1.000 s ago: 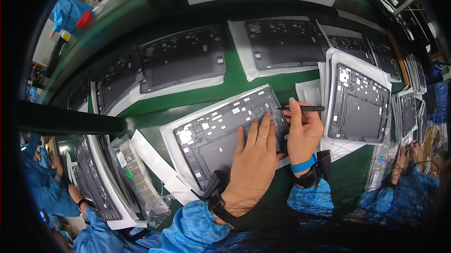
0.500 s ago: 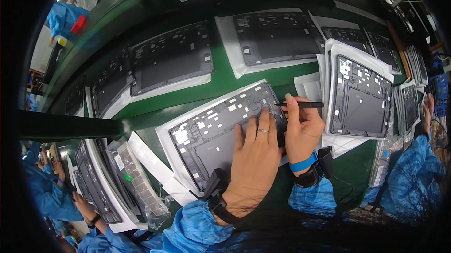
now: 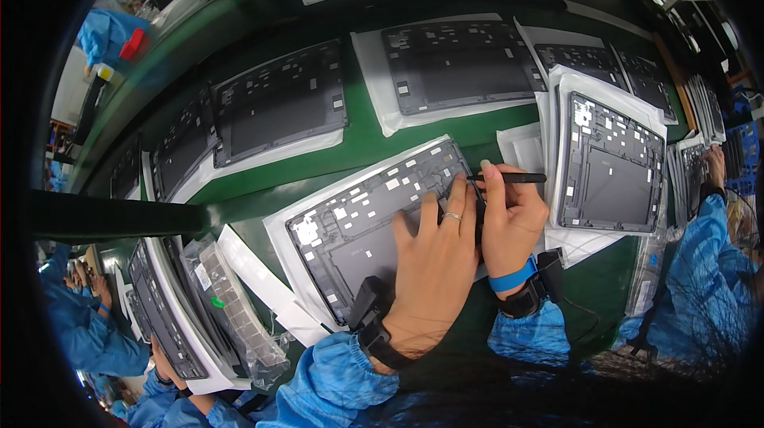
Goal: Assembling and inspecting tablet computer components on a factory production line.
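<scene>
A dark grey tablet back cover (image 3: 350,257) with many small white pads lies tilted in front of me on white sheeting (image 3: 274,225). My left hand (image 3: 434,285) rests on its right half with the fingers stretched out. One fingertip presses near the cover's upper right corner, beside the tip of a slim black pen-like tool (image 3: 521,178). That tool is pinched between thumb and fingers of my right hand (image 3: 513,221), at the cover's right edge. Whether the tool has one tip or two is too small to tell. My left hand hides part of the cover.
Several similar covers (image 3: 278,106) lie on a green belt (image 3: 368,102) beyond. A stack of wrapped covers (image 3: 613,165) stands close on the right. At left are more stacked covers (image 3: 163,301) and a clear-bagged strip (image 3: 239,301). Co-workers' hands (image 3: 715,165) are at both sides.
My left hand has shifted slightly right, a fingertip now beside the tool's tip. My right hand hardly moved. The covers on the belt slid left. A co-worker's hand at right moved up.
</scene>
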{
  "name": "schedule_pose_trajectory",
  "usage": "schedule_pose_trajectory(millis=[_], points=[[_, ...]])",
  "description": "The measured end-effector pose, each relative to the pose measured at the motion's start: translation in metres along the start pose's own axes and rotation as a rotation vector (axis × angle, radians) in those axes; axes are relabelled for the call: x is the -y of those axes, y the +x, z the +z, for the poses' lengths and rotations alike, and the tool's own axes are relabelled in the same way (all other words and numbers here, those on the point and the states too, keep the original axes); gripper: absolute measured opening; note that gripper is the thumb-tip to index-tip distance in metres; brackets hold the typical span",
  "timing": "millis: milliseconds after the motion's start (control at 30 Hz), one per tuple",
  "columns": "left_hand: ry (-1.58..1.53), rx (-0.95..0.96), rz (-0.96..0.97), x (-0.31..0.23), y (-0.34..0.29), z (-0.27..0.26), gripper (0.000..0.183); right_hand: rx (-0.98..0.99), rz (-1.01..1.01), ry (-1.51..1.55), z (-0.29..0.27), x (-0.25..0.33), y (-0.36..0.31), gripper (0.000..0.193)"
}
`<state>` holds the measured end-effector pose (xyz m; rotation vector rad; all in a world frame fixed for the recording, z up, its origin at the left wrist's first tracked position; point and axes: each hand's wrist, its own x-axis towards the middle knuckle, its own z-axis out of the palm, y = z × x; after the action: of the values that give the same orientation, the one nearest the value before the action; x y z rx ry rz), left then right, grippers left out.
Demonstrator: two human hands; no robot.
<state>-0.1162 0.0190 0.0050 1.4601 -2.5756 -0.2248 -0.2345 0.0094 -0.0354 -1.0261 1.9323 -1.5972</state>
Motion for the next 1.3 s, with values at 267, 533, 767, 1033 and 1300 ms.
schedule_pose_trajectory(millis=[267, 533, 767, 1033, 1300], points=[[0.035, 0.081, 0.011, -0.005, -0.002, 0.011, 0.066, -0.088, -0.251, 0.261, -0.014, 0.042, -0.004, 0.018], [-0.343, -0.261, -0.205, 0.046, -0.042, -0.046, 0.032, 0.646, -0.685, -0.304, 0.108, 0.108, 0.038, 0.036], [-0.017, -0.196, -0.81, 0.126, -0.112, -0.03, 0.048, 0.942, -1.296, -0.633, 0.205, 0.028, 0.092, 0.032], [0.135, -0.298, -0.694, 0.122, -0.088, 0.006, 0.013, 0.923, -1.724, -0.695, 0.216, 0.078, 0.083, 0.02], [-0.553, -0.52, -0.667, 0.121, -0.098, -0.043, 0.023, 1.107, -1.296, -0.624, 0.234, 0.063, 0.081, 0.029]])
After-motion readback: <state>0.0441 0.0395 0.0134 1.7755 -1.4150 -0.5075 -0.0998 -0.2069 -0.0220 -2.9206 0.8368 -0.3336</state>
